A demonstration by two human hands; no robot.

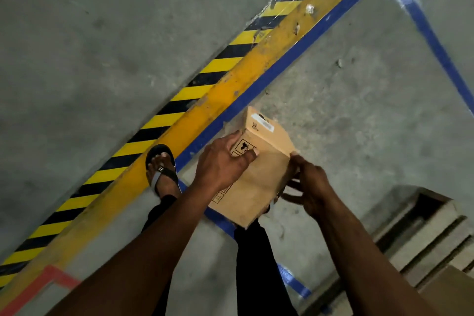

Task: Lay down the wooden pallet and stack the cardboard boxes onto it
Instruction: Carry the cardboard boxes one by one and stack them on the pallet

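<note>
I hold a small brown cardboard box (264, 164) in the air above the concrete floor, with black handling symbols printed on its side and a white label on its far end. My left hand (220, 164) grips its left side, thumb across the top face. My right hand (307, 187) holds the right edge with curled fingers. A wooden pallet (423, 233) lies flat on the floor at the lower right, only partly in view. A corner of another cardboard box (451, 290) sits on it at the frame's edge.
A yellow line (230, 84) with black-and-yellow hazard stripes runs diagonally across the floor, edged by blue tape (295, 54) that marks a rectangular bay. My sandalled foot (161, 169) stands beside the line. Red tape (48, 277) marks the lower left corner.
</note>
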